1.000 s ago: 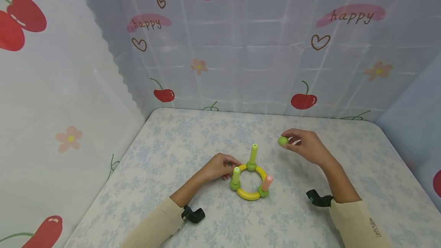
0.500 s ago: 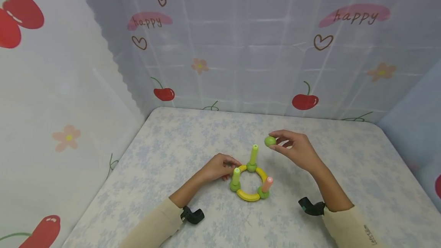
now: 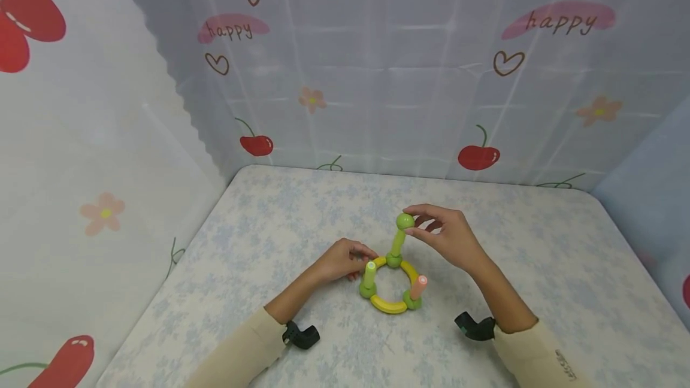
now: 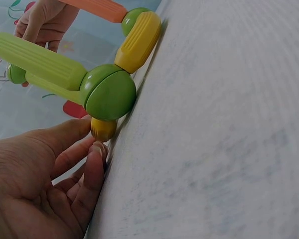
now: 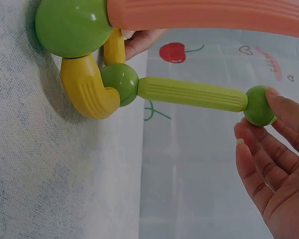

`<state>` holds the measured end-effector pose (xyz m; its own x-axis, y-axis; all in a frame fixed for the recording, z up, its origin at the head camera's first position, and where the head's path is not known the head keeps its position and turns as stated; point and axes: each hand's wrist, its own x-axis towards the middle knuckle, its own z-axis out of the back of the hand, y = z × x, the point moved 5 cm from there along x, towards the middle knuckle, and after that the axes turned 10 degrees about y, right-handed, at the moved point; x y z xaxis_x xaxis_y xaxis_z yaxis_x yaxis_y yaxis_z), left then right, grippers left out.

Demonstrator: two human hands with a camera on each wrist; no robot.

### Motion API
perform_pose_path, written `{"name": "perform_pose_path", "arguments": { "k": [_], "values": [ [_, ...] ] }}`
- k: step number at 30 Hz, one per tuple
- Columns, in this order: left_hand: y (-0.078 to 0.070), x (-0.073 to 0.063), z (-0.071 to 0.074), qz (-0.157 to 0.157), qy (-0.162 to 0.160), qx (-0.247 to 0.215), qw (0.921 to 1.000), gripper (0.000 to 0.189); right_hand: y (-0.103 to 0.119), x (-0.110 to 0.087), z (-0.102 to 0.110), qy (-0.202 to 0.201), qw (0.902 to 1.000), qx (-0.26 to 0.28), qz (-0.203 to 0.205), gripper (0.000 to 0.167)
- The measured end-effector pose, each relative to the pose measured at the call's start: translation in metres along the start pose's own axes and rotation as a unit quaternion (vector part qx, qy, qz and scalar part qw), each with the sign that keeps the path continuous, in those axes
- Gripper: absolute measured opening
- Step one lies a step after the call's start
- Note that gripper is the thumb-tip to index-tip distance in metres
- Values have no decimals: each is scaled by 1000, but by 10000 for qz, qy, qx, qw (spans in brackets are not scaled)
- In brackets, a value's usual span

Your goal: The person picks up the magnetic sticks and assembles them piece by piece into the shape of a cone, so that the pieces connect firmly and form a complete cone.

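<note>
On the table, a ring of yellow curved rods point(image 3: 389, 306) joined by green balls point(image 4: 109, 92) lies flat. Three sticks rise from those balls: a far light green rod point(image 5: 192, 93), a left light green rod point(image 3: 369, 274) and an orange rod point(image 3: 418, 287). My right hand point(image 3: 443, 233) pinches a loose green ball point(image 3: 405, 221) between thumb and fingers. That ball sits against the top end of the far green rod; how firmly it is seated I cannot tell. At the ring's left side, my left hand point(image 3: 341, 261) pinches a yellow curved rod point(image 4: 103, 129).
The table point(image 3: 269, 214) has a pale blue floral cover. Behind it hangs a curtain point(image 3: 377, 118) printed with cherries, and another panel point(image 3: 108, 154) stands along the left. Black wrist cameras point(image 3: 300, 335) are strapped to both wrists.
My right hand has moved left with the green ball, from beside the structure onto the top of the far green rod. My left hand has stayed on the ring.
</note>
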<state>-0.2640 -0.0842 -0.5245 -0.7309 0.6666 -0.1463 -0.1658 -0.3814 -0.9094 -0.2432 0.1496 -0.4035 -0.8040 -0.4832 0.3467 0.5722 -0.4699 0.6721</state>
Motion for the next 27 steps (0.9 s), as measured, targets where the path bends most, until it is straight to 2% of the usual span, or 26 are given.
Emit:
{"name": "perform_pose_path", "arguments": {
  "k": [5, 9, 11, 14, 18, 22, 27],
  "values": [
    [-4, -1, 4, 2, 187, -51, 9998, 20, 3, -1, -2, 87, 9999, 69, -43, 40],
    [-12, -7, 19, -95, 459, 229, 9986, 24, 2, 0, -4, 226, 9997, 91, -76, 38],
    [-17, -11, 27, -236, 697, 558, 9957, 29, 2, -1, -4, 263, 9995, 109, -119, 38],
    [-25, -18, 33, -509, 1261, 801, 9875, 37, 1, -1, -4, 278, 9994, 147, -172, 37],
    [-36, -23, 29, -922, 1894, 393, 9768, 39, -1, -2, -5, 335, 9989, 236, -240, 36],
    [-45, -21, 18, -1328, 2024, 93, 9702, 34, -2, -2, -6, 438, 9981, 332, -274, 35],
    [-48, -17, 9, -1512, 1823, -43, 9715, 25, -2, -2, -9, 720, 9955, 553, -259, 33]
  ]
}}
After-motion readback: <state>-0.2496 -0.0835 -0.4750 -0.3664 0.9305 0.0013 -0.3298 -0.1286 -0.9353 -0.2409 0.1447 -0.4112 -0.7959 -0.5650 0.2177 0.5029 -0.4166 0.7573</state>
